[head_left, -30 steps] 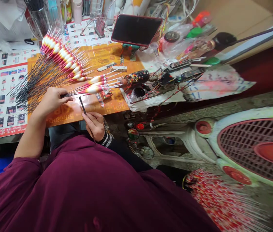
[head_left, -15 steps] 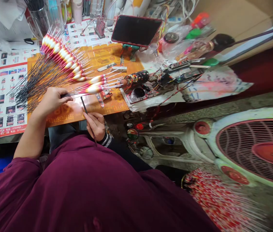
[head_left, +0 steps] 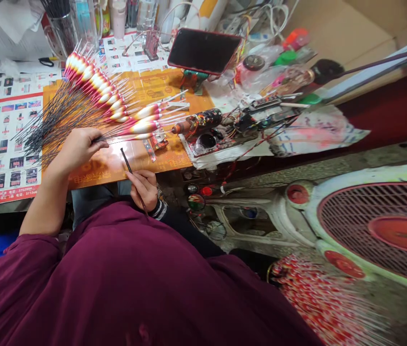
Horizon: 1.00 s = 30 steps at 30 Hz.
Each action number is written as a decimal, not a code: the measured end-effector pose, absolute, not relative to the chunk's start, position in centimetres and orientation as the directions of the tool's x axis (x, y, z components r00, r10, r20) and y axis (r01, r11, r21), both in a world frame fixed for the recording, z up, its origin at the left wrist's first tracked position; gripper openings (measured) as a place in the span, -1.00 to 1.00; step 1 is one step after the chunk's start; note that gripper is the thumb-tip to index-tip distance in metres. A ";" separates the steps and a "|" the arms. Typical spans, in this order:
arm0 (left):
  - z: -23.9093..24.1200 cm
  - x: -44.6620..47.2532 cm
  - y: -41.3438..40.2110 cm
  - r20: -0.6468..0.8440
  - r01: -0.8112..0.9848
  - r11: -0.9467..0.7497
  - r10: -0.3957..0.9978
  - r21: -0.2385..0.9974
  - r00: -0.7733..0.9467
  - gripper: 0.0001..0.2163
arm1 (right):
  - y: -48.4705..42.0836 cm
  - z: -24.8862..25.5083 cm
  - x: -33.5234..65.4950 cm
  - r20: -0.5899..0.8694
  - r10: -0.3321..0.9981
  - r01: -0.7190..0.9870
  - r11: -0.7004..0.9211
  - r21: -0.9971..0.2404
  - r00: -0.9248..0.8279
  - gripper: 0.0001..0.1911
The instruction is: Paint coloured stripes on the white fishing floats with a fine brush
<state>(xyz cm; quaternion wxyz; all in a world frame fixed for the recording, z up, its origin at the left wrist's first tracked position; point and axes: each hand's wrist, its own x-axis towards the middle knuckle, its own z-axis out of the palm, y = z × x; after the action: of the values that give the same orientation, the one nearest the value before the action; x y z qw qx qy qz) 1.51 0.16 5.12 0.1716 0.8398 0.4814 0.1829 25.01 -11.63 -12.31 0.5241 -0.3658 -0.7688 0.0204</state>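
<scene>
My left hand (head_left: pixel 86 144) is closed around the dark stems of several slim fishing floats (head_left: pixel 144 127), holding them over the orange board. Their spindle-shaped bodies run from red through yellow to white, with thin pale tips pointing right. In my right hand (head_left: pixel 145 188), near the board's front edge, is a thin dark paintbrush (head_left: pixel 127 161); its upper end points up and left, below the floats. Beyond my left hand, a fanned row of similar floats (head_left: pixel 97 86) lies with its black stems towards the left. My fingers partly hide the held stems.
Under the floats is an orange board (head_left: pixel 91 175) on a table covered with printed sheets (head_left: pixel 5 129). A phone (head_left: pixel 205 49) stands at the back. Right of it are a paint-spotted tool (head_left: pixel 203 120) and bottles. A fan (head_left: pixel 387 226) stands at the right, beside a red-and-white bundle (head_left: pixel 318 298).
The held floats have tilted slightly, their pale tips shifting up and away from me. My right hand and the paintbrush stay almost in place. The whole view has shifted a little.
</scene>
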 end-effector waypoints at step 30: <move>6.1 -2.8 4.2 0.215 0.910 -0.304 0.944 0.283 0.248 -0.80 | -11.1 -12.6 24.4 0.752 0.631 0.538 0.708 -0.458 -0.191 -0.52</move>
<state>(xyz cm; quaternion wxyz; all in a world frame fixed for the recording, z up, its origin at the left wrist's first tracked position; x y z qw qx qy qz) -2.79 4.21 6.14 0.0500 0.7885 0.5879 0.1738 24.39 -11.13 -12.64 0.5104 -0.3796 -0.7702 0.0456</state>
